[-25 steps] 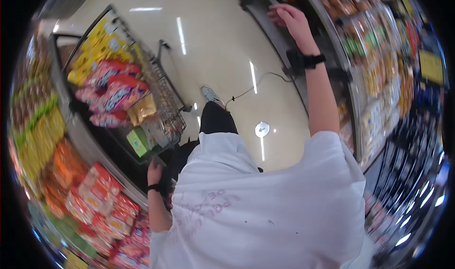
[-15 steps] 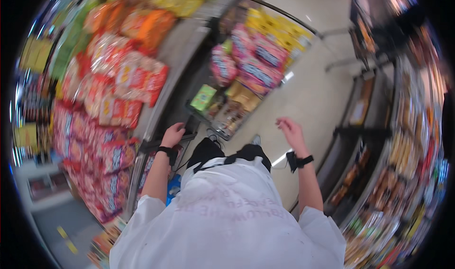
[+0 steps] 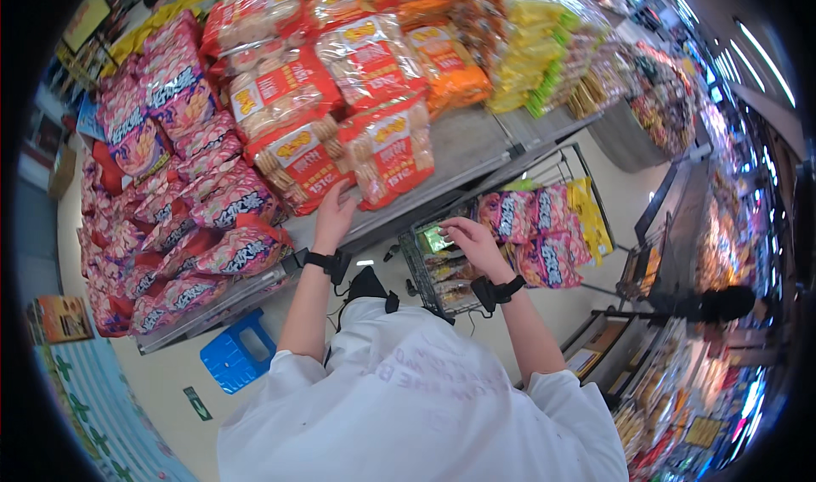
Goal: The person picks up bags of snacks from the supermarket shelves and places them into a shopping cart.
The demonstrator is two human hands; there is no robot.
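Note:
My left hand (image 3: 336,220) reaches to the front edge of a grey display counter (image 3: 463,163), its fingers stretched out and open. Its fingertips are at the lower edges of two red-and-clear packs of round biscuits, the right one (image 3: 391,155) and the left one (image 3: 299,169); whether they touch cannot be made out. My right hand (image 3: 474,246) hovers over the near part of a wire shopping cart (image 3: 416,269), loosely curled, fingers apart and holding nothing. In the cart lie pink snack bags (image 3: 548,261), a yellow bag (image 3: 588,214) and a small green pack (image 3: 436,240).
Pink snack bags (image 3: 229,201) are heaped on the counter's left. Orange packs (image 3: 446,65) and yellow bags (image 3: 527,53) fill its far side. A blue plastic stool (image 3: 238,354) stands on the floor at left. Shelving (image 3: 595,346) lines the right, with a person in dark clothing (image 3: 722,303) beyond.
My view has swung left toward the counter. The left hand has come up to the biscuit packs, and the right hand has moved from above the floor to over the cart.

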